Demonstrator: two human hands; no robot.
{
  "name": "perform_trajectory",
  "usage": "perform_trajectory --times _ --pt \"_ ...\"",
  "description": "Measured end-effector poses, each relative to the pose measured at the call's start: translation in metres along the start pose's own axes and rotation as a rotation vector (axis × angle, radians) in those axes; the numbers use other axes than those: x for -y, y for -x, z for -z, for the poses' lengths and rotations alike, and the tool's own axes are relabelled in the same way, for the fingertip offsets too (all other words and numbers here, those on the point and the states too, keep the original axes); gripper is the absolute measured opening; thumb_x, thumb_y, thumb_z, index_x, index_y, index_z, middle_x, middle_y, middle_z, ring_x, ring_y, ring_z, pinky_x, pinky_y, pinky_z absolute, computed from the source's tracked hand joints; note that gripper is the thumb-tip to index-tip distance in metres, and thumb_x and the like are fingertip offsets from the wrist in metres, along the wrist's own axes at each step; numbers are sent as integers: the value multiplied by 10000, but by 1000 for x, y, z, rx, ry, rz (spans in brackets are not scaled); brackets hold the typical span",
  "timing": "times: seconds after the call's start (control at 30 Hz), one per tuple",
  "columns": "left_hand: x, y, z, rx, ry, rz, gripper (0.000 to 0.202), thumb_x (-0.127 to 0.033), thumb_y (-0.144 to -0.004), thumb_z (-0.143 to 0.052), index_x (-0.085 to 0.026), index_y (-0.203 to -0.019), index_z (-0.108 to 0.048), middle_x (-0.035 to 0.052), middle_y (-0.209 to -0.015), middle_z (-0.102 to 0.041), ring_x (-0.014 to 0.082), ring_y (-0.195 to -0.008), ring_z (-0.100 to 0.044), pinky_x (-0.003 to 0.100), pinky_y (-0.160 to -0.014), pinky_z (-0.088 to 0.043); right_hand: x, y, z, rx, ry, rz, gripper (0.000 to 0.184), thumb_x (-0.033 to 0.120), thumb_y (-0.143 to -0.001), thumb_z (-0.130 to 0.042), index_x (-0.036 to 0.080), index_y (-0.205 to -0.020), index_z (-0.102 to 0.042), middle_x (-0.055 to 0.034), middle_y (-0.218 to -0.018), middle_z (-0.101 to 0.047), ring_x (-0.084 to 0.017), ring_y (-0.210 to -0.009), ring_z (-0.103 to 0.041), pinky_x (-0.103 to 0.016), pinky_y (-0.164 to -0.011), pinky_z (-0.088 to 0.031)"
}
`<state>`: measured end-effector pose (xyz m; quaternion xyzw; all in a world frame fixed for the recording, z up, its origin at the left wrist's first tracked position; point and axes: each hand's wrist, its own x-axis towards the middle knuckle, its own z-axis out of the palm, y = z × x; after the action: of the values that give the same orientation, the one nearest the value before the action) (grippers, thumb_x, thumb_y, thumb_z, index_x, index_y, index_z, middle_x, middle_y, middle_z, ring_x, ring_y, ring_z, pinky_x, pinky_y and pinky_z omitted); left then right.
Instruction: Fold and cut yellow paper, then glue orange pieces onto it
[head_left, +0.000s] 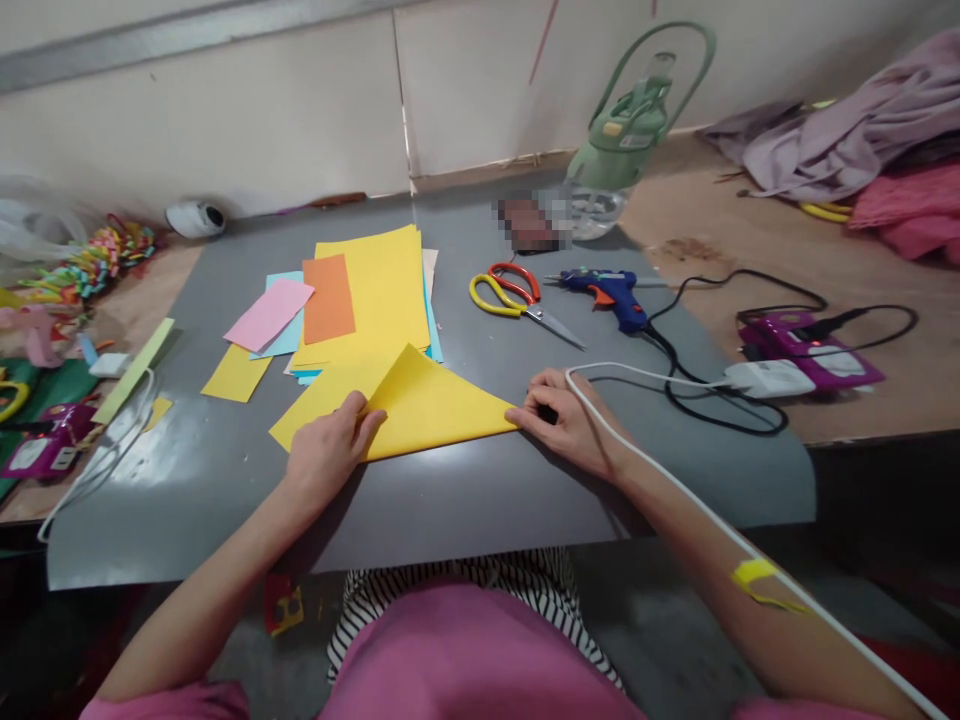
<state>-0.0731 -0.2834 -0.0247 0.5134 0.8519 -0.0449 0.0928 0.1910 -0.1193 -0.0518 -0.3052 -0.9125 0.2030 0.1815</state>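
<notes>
Pink shirt cloth occupies the near edge of the view, with striped fabric showing beyond it under the bench's front edge. Ahead of it, on the grey mat that covers much of the bench, lies the folded yellow sheet, central and close to the front, its flap forming a triangle. Left hand: thumb and fingers pinch the flap near its left edge, the under layer extending past the knuckles. Right hand: thumb and curled fingers grasp the pointed right corner. A white cable crosses in front of the right forearm, running from a white adapter beside a purple power box. Just behind the folded sheet, a stack of yellow sheets bears an orange piece; a pink piece and a smaller yellow piece lie to its left. Right of the stack are scissors with one red and one yellow handle, then a blue glue gun. Behind these stands a green-topped bottle, upright, its handle raised.
</notes>
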Motion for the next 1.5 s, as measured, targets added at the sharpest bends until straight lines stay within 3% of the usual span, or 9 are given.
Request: perform_trajectory --times 0.13,0.37,0.77,1.1,1.33,1.43,1.5 --pt "-2 0 2 25 -24 7 281 -469 -1021 -352 -224 -1007 -490 57 -775 -692 266 -756 -689 273 -537 -219 2 1 1 -25 -16 -10 338 374 -876 -651 209 -600 -548 -49 -809 -613 -186 -732 -524 -341 -695 -382" --pt "-2 5 4 14 -22 -17 281 -453 -1027 -348 -228 -924 -482 47 -821 -707 247 -769 -689 274 -564 -265 2 0 -2 -78 -27 -40 390 397 -846 -702 210 -560 -514 -43 -788 -598 -187 -721 -505 -334 -656 -369" --pt "-4 -4 4 11 -100 14 332 -482 -1030 -298 -229 -1040 -514 62 -829 -737 260 -776 -713 277 -531 -237 2 1 -5 -105 7 -28 398 364 -822 -733 209 -548 -489 -26 -768 -578 -171 -684 -482 -324 -631 -353" --pt "-3 -8 3 -9 -92 24 349 -508 -1015 -326 -229 -1037 -534 64 -794 -720 275 -785 -714 271 -537 -276 -2 1 -3 -83 32 26 353 370 -883 -634 214 -591 -507 -51 -796 -590 -191 -715 -511 -350 -664 -396" --pt "-4 -4 1 -16 -105 25 373 -516 -1012 -331 -225 -1071 -556 65 -799 -727 285 -759 -713 280 -548 -370 -12 13 3 -107 3 90 197 260 -877 -561 225 -687 -524 -64 -894 -605 -206 -812 -561 -377 -772 -454" --pt "-1 -4 -2 -160 -63 -9 381 -472 -1003 -404 -189 -1203 -562 113 -959 -747 305 -864 -717 344 -640 -504 -8 15 5 -82 -13 62 169 232 -849 -580 228 -690 -525 -70 -918 -606 -216 -856 -569 -385 -810 -466" --pt "0 -6 -4 -346 -45 -191 357 -304 -1002 -427 -170 -1312 -543 155 -1197 -701 302 -1087 -675 409 -854 -545 -7 15 6 -86 -18 44 160 224 -834 -590 229 -687 -527 -71 -919 -605 -218 -860 -567 -387 -820 -471"
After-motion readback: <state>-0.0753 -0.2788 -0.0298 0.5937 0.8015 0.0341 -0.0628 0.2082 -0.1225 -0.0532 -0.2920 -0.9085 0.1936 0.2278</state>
